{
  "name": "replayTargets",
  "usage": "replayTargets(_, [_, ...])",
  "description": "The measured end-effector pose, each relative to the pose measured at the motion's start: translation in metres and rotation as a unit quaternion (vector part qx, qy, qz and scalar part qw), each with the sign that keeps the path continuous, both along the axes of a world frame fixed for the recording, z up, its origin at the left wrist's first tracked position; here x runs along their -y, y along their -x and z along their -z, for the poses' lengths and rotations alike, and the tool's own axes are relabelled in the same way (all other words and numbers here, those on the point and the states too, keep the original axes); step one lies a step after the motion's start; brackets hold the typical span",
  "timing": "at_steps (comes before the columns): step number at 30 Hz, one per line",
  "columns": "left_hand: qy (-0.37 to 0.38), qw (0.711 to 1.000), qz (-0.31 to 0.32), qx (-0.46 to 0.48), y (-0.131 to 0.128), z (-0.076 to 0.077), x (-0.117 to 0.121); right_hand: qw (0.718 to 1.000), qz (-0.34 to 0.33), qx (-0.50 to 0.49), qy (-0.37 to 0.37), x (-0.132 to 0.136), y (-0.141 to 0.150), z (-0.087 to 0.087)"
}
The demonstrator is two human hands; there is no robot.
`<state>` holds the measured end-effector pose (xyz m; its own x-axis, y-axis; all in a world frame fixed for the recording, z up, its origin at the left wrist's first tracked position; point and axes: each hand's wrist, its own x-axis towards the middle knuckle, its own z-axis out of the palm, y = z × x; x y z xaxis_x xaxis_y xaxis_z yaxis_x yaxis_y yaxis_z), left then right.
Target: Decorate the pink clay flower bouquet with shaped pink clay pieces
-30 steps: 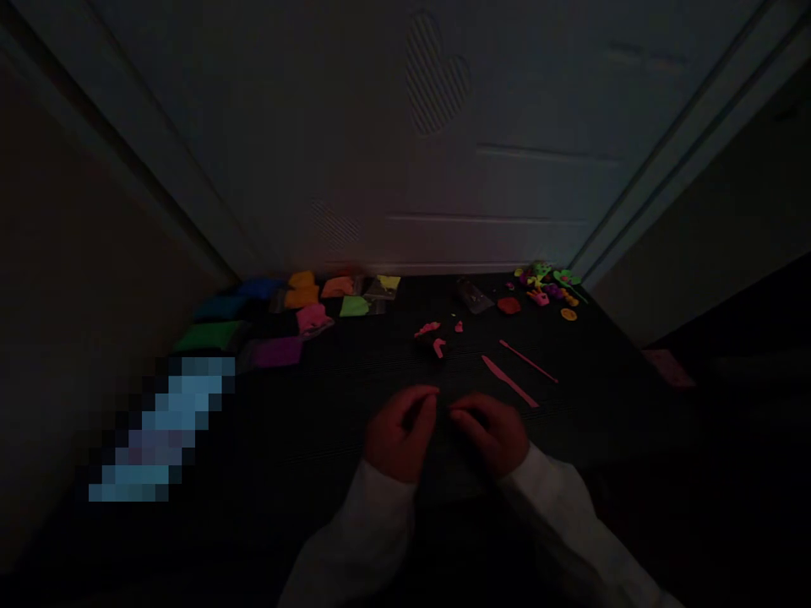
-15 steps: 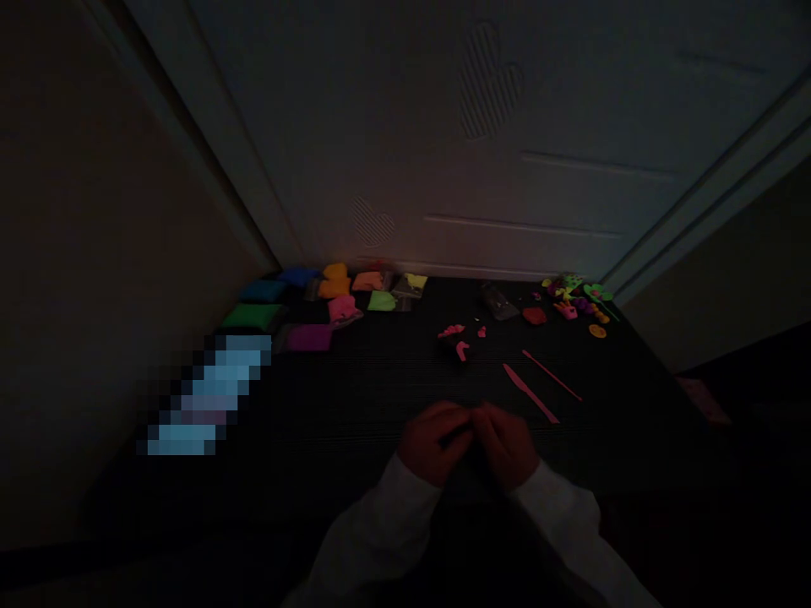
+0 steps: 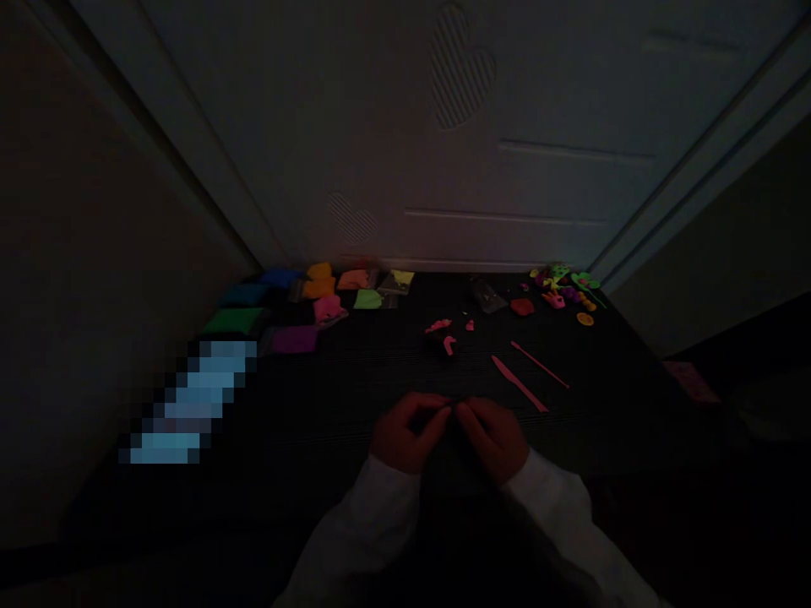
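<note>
Over the near part of the dark table [image 3: 342, 397], my left hand [image 3: 405, 432] and my right hand [image 3: 494, 437] are held close together, fingertips pinched and almost meeting. Whatever lies between the fingertips is too dark and small to make out. To the right of my right hand lie a pink plastic knife [image 3: 519, 384] and a thin pink stick tool [image 3: 540, 365]. Beyond my hands sits a dark lump with pink pieces [image 3: 449, 344] on it, and a small pink bit [image 3: 470, 325] lies beside it.
Bags of coloured clay, among them green [image 3: 234, 321] and purple [image 3: 295, 339], line the back left. A bright pixelated screen [image 3: 196, 401] lies at the left. Small coloured clay figures [image 3: 561, 291], a red lump [image 3: 523, 307] and a clear bag [image 3: 487, 295] are at the back right.
The whole view has shifted, so the table things appear slightly further left. My fingertips have parted a little, and both hands stay pinched.
</note>
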<state>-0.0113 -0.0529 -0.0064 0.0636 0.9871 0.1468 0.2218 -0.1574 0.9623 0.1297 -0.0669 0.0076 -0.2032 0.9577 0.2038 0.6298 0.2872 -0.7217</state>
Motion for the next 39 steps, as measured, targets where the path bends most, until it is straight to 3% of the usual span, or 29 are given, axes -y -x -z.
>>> replayTargets(4, [0.039, 0.998, -0.022, 0.033, 0.003, 0.003, -0.002, 0.999, 0.007, -0.038, 0.011, 0.0, -0.001, -0.001])
replayTargets(9, [-0.01, 0.998, 0.017, -0.059, 0.004, -0.003, -0.002, 0.997, 0.018, -0.076, -0.002, 0.0, -0.001, 0.002])
replayTargets(12, [0.006, 0.997, 0.024, -0.075, 0.003, -0.007, -0.001, 0.996, 0.025, -0.081, -0.013, 0.001, -0.001, 0.002])
replayTargets(19, [0.068, 0.997, 0.034, -0.015, 0.002, -0.005, -0.002, 0.996, -0.043, -0.07, -0.036, 0.002, -0.002, -0.002])
replayTargets(23, [0.066, 0.996, 0.06, 0.022, 0.004, -0.003, -0.002, 0.997, -0.052, -0.036, -0.044, 0.002, 0.0, 0.002])
replayTargets(30, [0.072, 0.988, 0.132, -0.043, 0.004, -0.004, 0.001, 0.992, -0.037, 0.075, -0.099, -0.001, -0.001, 0.014])
replayTargets(32, [0.069, 0.991, 0.115, -0.008, 0.005, -0.002, 0.0, 0.991, -0.022, 0.089, -0.098, -0.002, -0.003, 0.014])
replayTargets(37, [0.088, 0.989, -0.074, 0.097, 0.016, 0.002, -0.01, 0.968, -0.011, 0.236, -0.089, 0.003, -0.003, 0.011])
replayTargets(39, [0.09, 0.982, -0.109, 0.126, 0.023, 0.002, -0.014, 0.955, -0.039, 0.281, -0.091, 0.01, -0.003, 0.009])
